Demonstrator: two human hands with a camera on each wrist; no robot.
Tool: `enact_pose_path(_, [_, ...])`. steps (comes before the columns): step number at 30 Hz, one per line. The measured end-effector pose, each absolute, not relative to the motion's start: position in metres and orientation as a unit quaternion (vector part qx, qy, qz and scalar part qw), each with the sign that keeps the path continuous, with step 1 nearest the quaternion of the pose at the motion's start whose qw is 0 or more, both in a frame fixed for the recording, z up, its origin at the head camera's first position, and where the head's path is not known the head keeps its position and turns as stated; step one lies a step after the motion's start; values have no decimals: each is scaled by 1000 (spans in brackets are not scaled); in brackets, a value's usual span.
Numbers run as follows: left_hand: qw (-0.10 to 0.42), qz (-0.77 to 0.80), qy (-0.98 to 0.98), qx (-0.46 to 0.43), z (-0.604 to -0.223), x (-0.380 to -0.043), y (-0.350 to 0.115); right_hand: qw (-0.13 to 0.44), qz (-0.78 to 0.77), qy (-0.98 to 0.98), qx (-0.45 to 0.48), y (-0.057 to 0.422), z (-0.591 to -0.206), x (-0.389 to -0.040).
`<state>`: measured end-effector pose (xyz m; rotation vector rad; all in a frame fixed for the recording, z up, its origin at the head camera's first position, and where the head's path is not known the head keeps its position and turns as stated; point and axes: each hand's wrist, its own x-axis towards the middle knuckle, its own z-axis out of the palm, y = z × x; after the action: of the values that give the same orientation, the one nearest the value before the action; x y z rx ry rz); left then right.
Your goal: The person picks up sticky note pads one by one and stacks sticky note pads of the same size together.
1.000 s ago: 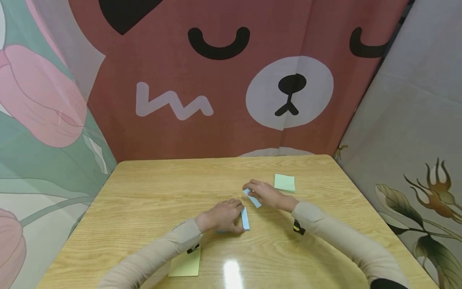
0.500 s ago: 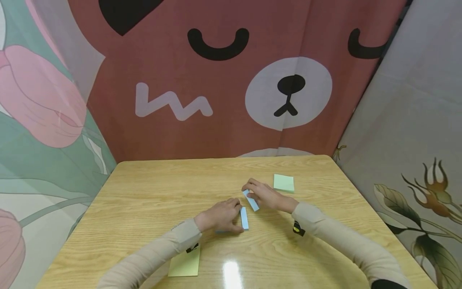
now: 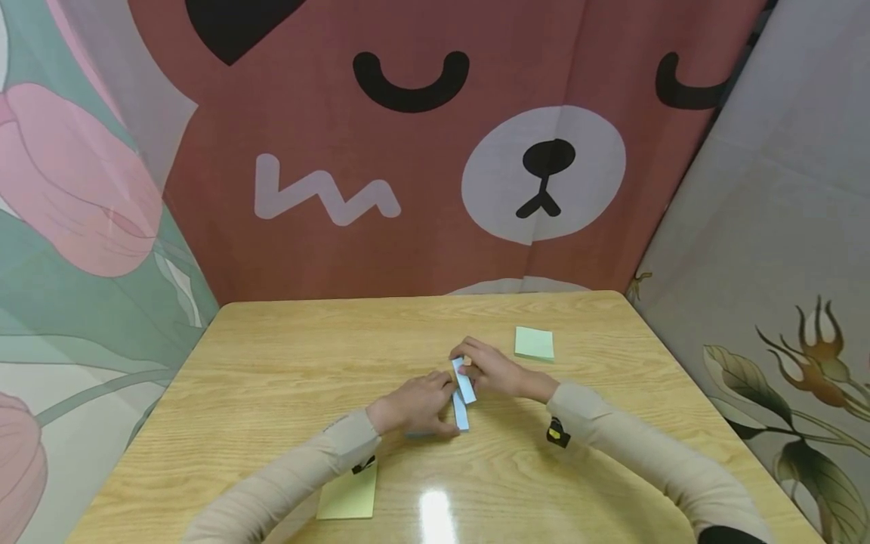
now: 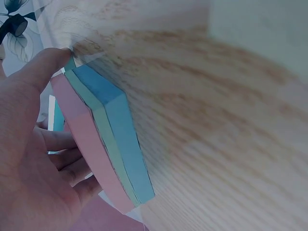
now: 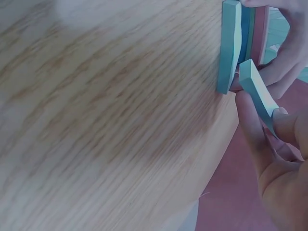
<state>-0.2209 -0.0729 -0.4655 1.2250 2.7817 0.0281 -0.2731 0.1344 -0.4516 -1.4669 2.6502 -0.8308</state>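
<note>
My left hand [image 3: 416,406] holds a row of sticky note pads on edge, its thumb at one end and its fingers behind. In the left wrist view a pink pad [image 4: 84,118], a thin green pad [image 4: 108,137] and a blue pad [image 4: 130,139] lie face to face. A light blue pad [image 5: 229,48] stands at the row's outer side in the right wrist view. My right hand [image 3: 498,370] pinches another light blue pad [image 3: 465,380] between thumb and fingers. That pad is tilted, close beside the row; whether they touch, I cannot tell.
On the wooden table [image 3: 292,355], a yellow sticky note pad [image 3: 347,495] lies near the front, partly under the left forearm. A pale green pad [image 3: 534,343] lies farther back, beyond the right wrist. Printed cloth [image 3: 306,257] hangs behind the table's far edge.
My right hand has shifted slightly left, bringing its light blue pad close to the row and turning it nearer to upright. My left hand stays in place.
</note>
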Motion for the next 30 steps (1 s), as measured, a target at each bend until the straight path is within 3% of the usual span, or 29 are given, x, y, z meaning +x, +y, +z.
enact_pose_path(13, [46,19,908,415,-464,-220,-73,34,-337,829,-446,132,-458,-271])
enact_pose_path(19, [51,24,909,413,-464,-219,-73,76,-369,819,-433,132,-462,-269])
enact_pose_path(30, [47,15,917,397,-462,-217,-73,44,-311,843,-437,132,-465,-271])
